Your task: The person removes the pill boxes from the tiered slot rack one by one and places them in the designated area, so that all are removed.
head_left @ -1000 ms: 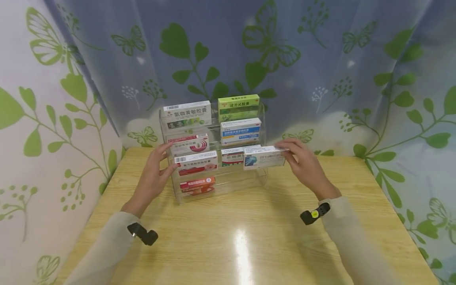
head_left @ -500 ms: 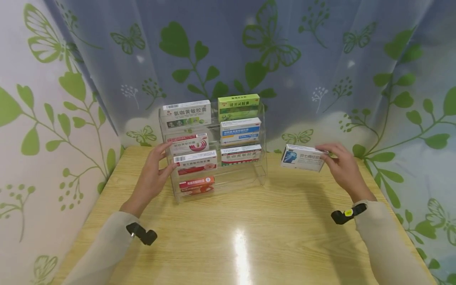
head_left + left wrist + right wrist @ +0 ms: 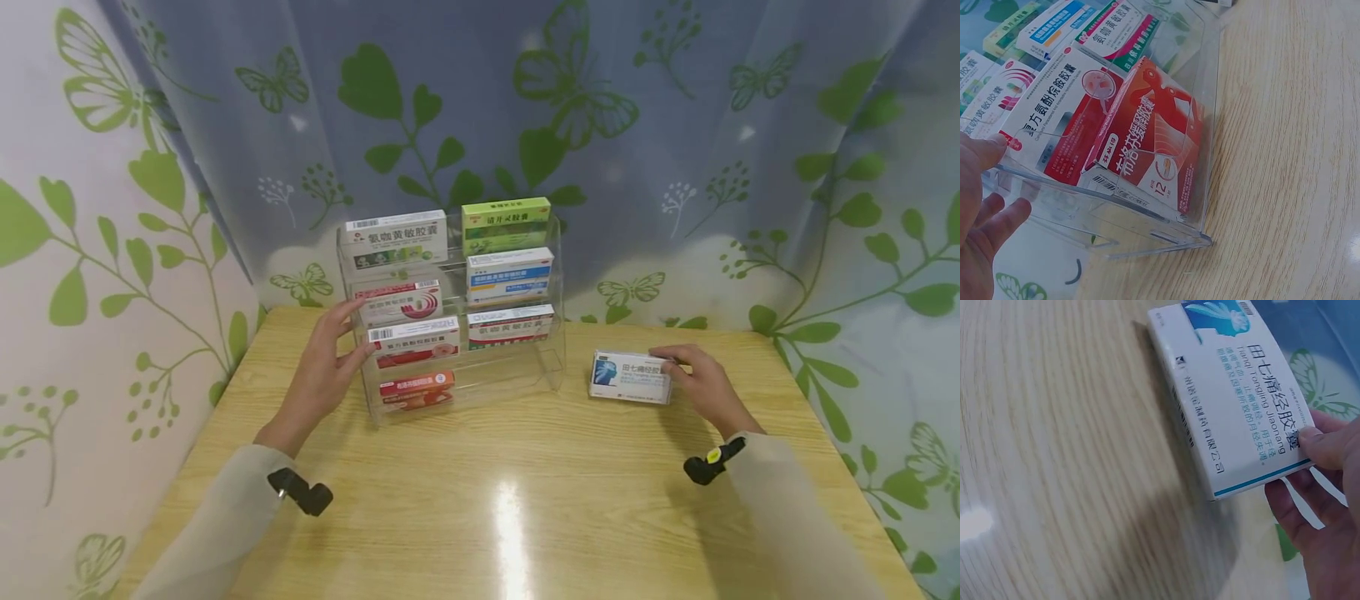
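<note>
My right hand [image 3: 703, 385] pinches the right end of a white medicine box [image 3: 626, 379] with a blue picture, its thumb on the front face. The box is close over the wooden table, right of the clear plastic display rack [image 3: 498, 379]. At the rack's left side, my left hand [image 3: 315, 379] grips the edge, with the thumb [image 3: 985, 150] on one side of the panel and other fingers [image 3: 1007, 219] on the other. Beside this hand are a white-and-pink box [image 3: 401, 304] and a white-and-red box [image 3: 412, 343] on the rack.
A red-orange box [image 3: 416, 390] lies in the rack's bottom left tier. Above stand a white-green box [image 3: 395, 240], a green box [image 3: 506, 225], a blue-white box [image 3: 510, 277] and a red-and-green striped box [image 3: 512, 327]. A patterned curtain [image 3: 465, 100] hangs behind the table [image 3: 420, 500].
My right hand has taken the white medicine box from in front of the rack's right side out to the right, then lowered it towards the table. My left hand has stayed at the rack.
</note>
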Available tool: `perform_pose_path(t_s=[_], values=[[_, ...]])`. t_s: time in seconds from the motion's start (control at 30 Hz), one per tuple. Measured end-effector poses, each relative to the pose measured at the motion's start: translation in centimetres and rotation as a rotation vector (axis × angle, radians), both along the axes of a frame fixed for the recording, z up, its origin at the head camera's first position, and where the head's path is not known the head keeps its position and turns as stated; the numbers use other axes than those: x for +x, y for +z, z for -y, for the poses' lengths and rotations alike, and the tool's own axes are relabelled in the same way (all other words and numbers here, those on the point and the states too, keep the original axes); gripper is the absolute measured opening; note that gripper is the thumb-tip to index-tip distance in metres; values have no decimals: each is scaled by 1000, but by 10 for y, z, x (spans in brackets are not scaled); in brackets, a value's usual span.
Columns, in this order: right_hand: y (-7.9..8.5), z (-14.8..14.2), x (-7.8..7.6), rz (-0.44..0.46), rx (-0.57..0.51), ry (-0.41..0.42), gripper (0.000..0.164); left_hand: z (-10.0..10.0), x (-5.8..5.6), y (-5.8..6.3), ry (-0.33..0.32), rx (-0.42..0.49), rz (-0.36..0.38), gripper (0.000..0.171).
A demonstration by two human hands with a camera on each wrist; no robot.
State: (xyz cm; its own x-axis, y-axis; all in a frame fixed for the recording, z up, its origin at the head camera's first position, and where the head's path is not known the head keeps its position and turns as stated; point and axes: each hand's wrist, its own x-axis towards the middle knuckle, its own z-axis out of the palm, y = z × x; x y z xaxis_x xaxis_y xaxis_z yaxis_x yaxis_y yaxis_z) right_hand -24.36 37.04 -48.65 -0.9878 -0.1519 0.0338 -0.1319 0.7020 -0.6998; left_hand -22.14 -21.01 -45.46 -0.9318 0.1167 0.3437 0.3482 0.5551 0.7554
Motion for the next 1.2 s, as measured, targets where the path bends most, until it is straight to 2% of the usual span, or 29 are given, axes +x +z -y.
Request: perform_pose_path(t_s=[0.27,0.33,0.5,0.63,0.8,0.97,1.07,1.2], values=[[-18,13,-7,-16,-10,-61,42,1,0,-1,0,12,0,69],[-21,15,-7,-10,-19,-54,44,1,0,-1,-1,14,-1,69],[-29,16,-5,35,42,-22,56,2,-1,-2,-4,18,-10,68],[-32,20,-6,58,75,-21,61,4,-1,-1,0,21,-17,69],[-35,29,-11,46,71,-21,60,4,-1,-2,-4,24,-9,69],[-35,36,-13,74,51,-38,61,2,0,-3,-6,18,2,69],[-34,38,-13,37,66,-41,62,1,0,-3,-3,16,-1,69],[-30,45,-10,-86,38,-62,59,2,-1,-3,-8,16,-7,69]])
